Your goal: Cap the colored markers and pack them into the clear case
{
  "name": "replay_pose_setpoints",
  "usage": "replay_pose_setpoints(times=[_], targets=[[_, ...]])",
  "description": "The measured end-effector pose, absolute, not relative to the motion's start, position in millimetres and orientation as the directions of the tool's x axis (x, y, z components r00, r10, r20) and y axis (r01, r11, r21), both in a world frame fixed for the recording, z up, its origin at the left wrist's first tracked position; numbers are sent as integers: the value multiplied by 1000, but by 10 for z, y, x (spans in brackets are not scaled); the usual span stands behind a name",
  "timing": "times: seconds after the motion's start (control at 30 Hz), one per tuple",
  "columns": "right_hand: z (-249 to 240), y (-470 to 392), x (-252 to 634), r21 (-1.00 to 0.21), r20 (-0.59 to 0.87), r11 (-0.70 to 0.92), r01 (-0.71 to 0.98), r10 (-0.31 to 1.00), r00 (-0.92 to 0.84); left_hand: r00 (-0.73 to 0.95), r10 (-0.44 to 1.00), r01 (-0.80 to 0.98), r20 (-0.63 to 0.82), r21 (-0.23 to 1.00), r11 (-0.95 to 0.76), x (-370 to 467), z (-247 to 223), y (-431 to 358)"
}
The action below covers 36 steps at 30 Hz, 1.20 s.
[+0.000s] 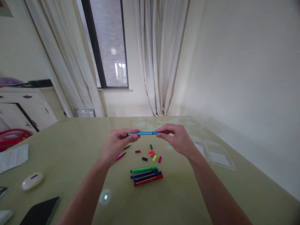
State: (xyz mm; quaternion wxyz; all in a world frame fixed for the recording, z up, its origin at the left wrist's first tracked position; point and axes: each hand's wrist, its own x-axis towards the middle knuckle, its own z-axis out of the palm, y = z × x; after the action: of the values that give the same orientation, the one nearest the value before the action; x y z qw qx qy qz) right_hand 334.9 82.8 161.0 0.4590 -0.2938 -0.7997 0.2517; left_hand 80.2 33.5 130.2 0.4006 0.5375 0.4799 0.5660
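Two hands grip one blue marker (pixel 142 133) level above the table (pixel 70 147): my left hand (pixel 117 144) pinches the barrel, my right hand (pixel 177 137) its cap end. Capping step, I judge; next calls for a straight axial push.

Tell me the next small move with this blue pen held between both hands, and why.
Probably set the blue pen down beside the four capped pens. Left hand and right hand pinch its ends above the table; it seems capped already, though blur hides the seam, and loose caps lie below.
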Motion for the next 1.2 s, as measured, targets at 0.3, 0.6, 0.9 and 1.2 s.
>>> replay_pose_setpoints(times=[0.3,0.6,0.9,1.2], targets=[[1607,768,3280,-728,590,672,138,716,-373,-115,957,20,266,964,-265,790,1340,313],[1503,838,3234,-754,360,584,301,751,-553,96,980,343,171,919,-194,613,1332,369],[983,1017,3068,-618,-96,557,554,646,-757,-174,974,944,-146,258,207,-141,728,559],[759,1029,2965,-488,-275,579,653,609,-744,-43,973,946,-229,303,113,-93,449,650]])
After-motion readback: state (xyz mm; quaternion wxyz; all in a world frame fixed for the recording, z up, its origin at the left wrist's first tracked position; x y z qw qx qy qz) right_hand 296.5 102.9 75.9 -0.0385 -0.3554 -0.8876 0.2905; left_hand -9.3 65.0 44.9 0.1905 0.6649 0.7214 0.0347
